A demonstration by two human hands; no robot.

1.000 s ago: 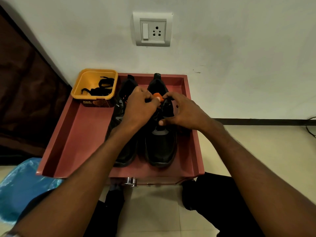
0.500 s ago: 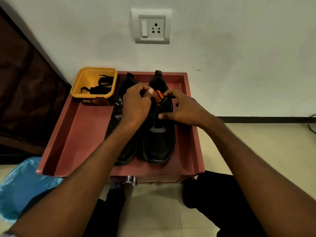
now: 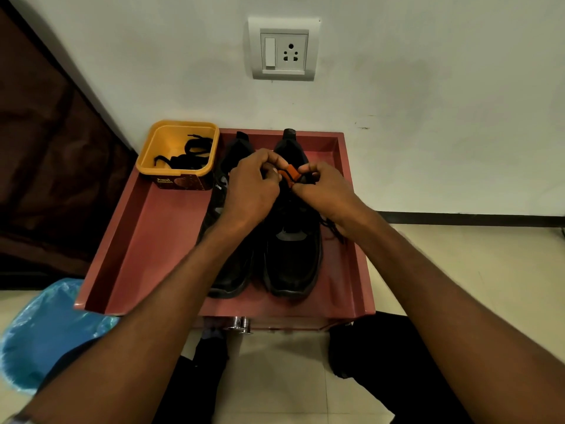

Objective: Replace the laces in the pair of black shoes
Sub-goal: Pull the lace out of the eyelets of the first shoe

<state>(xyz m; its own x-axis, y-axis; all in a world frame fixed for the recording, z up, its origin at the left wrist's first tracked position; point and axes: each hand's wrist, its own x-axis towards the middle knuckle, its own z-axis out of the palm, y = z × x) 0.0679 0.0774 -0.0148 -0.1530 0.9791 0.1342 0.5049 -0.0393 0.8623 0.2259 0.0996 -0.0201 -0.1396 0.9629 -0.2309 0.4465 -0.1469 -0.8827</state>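
Two black shoes stand side by side, toes toward me, on a reddish tray-like table top (image 3: 146, 240). Both my hands work at the top of the right shoe (image 3: 293, 258), around its orange tongue tab (image 3: 292, 172). My left hand (image 3: 250, 191) has its fingers curled and pinches the black lace beside the tab. My right hand (image 3: 324, 191) pinches the lace on the tab's other side; a loose lace end (image 3: 334, 229) trails under its wrist. The left shoe (image 3: 229, 270) is partly hidden by my left forearm. A yellow tub (image 3: 177, 175) at the back left holds loose black laces (image 3: 186, 154).
The table stands against a white wall with a switch and socket plate (image 3: 282, 48). A dark curtain (image 3: 46, 166) hangs at the left, and a blue plastic bag (image 3: 39, 335) lies on the floor by the table's near left corner. My knees are below the table's front edge.
Both hands stay at the top of the right shoe. Their fingers have drawn closer around the orange tab, and a loose lace end now shows under my right wrist.
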